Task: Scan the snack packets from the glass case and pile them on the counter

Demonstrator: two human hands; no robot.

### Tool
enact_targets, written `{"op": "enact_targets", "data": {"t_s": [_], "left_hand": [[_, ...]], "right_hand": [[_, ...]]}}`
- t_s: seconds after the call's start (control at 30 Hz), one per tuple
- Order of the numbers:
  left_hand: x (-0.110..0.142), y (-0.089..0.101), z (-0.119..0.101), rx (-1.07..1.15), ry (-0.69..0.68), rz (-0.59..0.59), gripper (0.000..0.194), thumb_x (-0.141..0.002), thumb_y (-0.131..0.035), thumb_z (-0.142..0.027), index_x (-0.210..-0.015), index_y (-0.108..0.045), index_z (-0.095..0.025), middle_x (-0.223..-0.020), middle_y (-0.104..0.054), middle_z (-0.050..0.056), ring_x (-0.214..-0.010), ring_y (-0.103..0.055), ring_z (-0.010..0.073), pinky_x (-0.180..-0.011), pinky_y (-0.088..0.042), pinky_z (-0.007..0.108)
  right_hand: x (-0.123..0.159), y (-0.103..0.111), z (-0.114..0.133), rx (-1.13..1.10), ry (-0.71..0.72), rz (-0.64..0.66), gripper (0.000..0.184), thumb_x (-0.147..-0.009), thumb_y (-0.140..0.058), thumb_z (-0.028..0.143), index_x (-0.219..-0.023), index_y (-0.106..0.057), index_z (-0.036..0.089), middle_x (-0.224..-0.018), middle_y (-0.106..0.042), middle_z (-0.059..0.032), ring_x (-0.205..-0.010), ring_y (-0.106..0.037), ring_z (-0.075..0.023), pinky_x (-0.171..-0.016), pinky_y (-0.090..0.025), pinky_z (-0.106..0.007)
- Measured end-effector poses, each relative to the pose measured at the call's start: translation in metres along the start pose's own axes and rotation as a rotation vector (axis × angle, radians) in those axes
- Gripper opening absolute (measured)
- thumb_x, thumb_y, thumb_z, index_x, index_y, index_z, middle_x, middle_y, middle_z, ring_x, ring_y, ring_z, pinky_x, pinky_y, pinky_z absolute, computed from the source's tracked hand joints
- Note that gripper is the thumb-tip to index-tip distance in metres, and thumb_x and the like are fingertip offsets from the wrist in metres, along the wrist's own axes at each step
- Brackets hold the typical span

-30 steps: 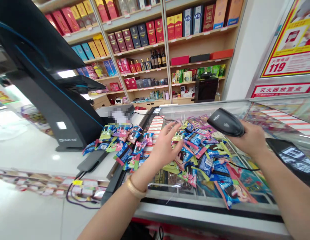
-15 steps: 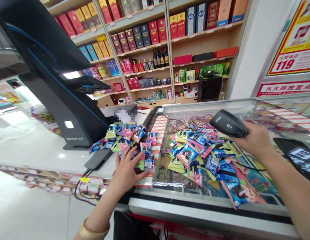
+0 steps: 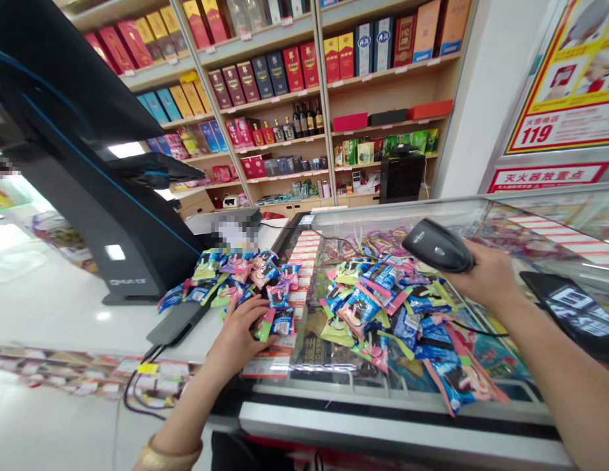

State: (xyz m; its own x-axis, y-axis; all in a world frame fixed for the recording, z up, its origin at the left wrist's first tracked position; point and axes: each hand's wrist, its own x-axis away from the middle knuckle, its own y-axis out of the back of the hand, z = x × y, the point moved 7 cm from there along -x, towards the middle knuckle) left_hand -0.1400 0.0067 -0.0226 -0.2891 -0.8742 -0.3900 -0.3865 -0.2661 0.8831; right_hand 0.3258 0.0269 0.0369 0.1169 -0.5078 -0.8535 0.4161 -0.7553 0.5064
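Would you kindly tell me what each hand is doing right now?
Left hand: fingers at the left pile of snack packets; whether it grips one cannot be told.
Right hand: closed on the barcode scanner.

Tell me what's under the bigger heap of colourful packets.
The heap rests on a glass top; printed packaging shows through the glass beside it. Whatever lies directly beneath is covered, so I can't tell.

On the wall poster (image 3: 564,98) we read a big red "119" under "火警电话", and on the red-edged sign (image 3: 548,176) below, "灭火器放置点". A red box (image 3: 405,40) on the shelf shows us "沱牌". We cannot make out the small print on the scanner (image 3: 437,246) or snack packets (image 3: 362,307).
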Motion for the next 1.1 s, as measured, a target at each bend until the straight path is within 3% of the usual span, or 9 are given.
{"op": "enact_targets", "data": {"t_s": [0.1,0.2,0.33,0.43,0.53,0.67,0.83,0.97,1.1], "left_hand": [[-0.001,0.009,-0.003,0.154,0.04,-0.108,0.037,-0.074,-0.078,-0.045,-0.102,-0.074,-0.021,-0.115,-0.078,0.012,-0.12,-0.069,0.0352,-0.118,-0.038,0.059],[-0.008,0.024,-0.007,0.362,0.215,-0.289,0.039,-0.073,-0.078,-0.05,-0.098,-0.072,-0.021,-0.107,-0.079,0.01,-0.105,-0.074,0.0316,-0.103,-0.054,0.049],[-0.033,0.027,-0.028,0.984,0.463,-0.425,0.04,-0.076,-0.076,-0.058,-0.088,-0.067,-0.021,-0.085,-0.076,0.004,-0.086,-0.074,0.0232,-0.084,-0.061,0.035],[-0.064,0.002,-0.061,1.643,0.694,-0.292,0.043,-0.091,-0.06,-0.062,-0.084,-0.06,-0.019,-0.07,-0.066,0.001,-0.066,-0.069,0.0166,-0.073,-0.063,0.033],[-0.09,-0.02,-0.101,1.978,0.787,-0.041,0.048,-0.099,-0.044,-0.06,-0.087,-0.06,-0.017,-0.069,-0.061,0.002,-0.057,-0.062,0.0139,-0.064,-0.061,0.031],[-0.104,-0.045,-0.132,2.069,0.74,0.184,0.052,-0.099,-0.042,-0.061,-0.093,-0.065,-0.015,-0.073,-0.062,0.004,-0.058,-0.058,0.0133,-0.06,-0.058,0.028],[-0.101,-0.062,-0.138,1.93,0.581,0.239,0.051,-0.095,-0.053,-0.059,-0.115,-0.069,-0.014,-0.079,-0.067,0.003,-0.054,-0.058,0.0121,-0.055,-0.054,0.027],[-0.096,-0.063,-0.142,1.876,0.496,0.311,0.061,-0.093,-0.056,-0.061,-0.127,-0.067,-0.012,-0.083,-0.07,0.006,-0.054,-0.059,0.0128,-0.054,-0.054,0.028],[-0.094,-0.061,-0.145,1.87,0.42,0.346,0.064,-0.092,-0.057,-0.062,-0.131,-0.066,-0.012,-0.087,-0.072,0.008,-0.055,-0.058,0.0122,-0.055,-0.053,0.028]], "right_hand": [[-0.001,0.0,0.001,-0.006,0.002,0.008,0.032,-0.077,-0.063,0.053,-0.072,-0.067,0.022,-0.055,-0.063,-0.004,-0.045,-0.053,-0.0175,-0.05,-0.034,-0.029],[-0.002,0.002,0.004,-0.014,0.001,0.005,0.033,-0.076,-0.063,0.053,-0.072,-0.067,0.021,-0.057,-0.064,-0.0052,-0.046,-0.055,-0.018,-0.05,-0.035,-0.029],[-0.003,0.002,0.008,-0.006,-0.006,0.008,0.032,-0.076,-0.062,0.053,-0.071,-0.066,0.022,-0.057,-0.065,-0.0062,-0.048,-0.057,-0.0198,-0.049,-0.036,-0.029],[-0.004,0.003,0.011,-0.009,0.011,0.004,0.029,-0.075,-0.062,0.049,-0.072,-0.066,0.021,-0.057,-0.066,-0.007,-0.05,-0.059,-0.0208,-0.05,-0.038,-0.029],[-0.005,0.006,0.015,-0.031,0.018,-0.003,0.025,-0.075,-0.063,0.046,-0.07,-0.064,0.022,-0.056,-0.065,-0.0063,-0.047,-0.057,-0.0193,-0.049,-0.038,-0.029],[-0.01,0.014,0.023,-0.108,0.032,0.017,0.019,-0.075,-0.064,0.04,-0.069,-0.061,0.022,-0.056,-0.065,-0.0045,-0.045,-0.056,-0.0175,-0.048,-0.04,-0.028],[-0.011,0.013,0.042,-0.281,0.107,0.187,0.016,-0.079,-0.067,0.037,-0.079,-0.066,0.022,-0.065,-0.07,-0.0038,-0.056,-0.065,-0.0196,-0.054,-0.048,-0.028],[-0.004,0.009,0.066,-0.395,0.219,0.314,0.025,-0.078,-0.064,0.027,-0.101,-0.072,0.022,-0.086,-0.078,-0.006,-0.074,-0.073,-0.0215,-0.066,-0.056,-0.03],[-0.003,0.009,0.081,-0.386,0.248,0.376,0.028,-0.078,-0.062,0.023,-0.104,-0.072,0.022,-0.09,-0.079,-0.0066,-0.077,-0.075,-0.0225,-0.067,-0.057,-0.031]]}}
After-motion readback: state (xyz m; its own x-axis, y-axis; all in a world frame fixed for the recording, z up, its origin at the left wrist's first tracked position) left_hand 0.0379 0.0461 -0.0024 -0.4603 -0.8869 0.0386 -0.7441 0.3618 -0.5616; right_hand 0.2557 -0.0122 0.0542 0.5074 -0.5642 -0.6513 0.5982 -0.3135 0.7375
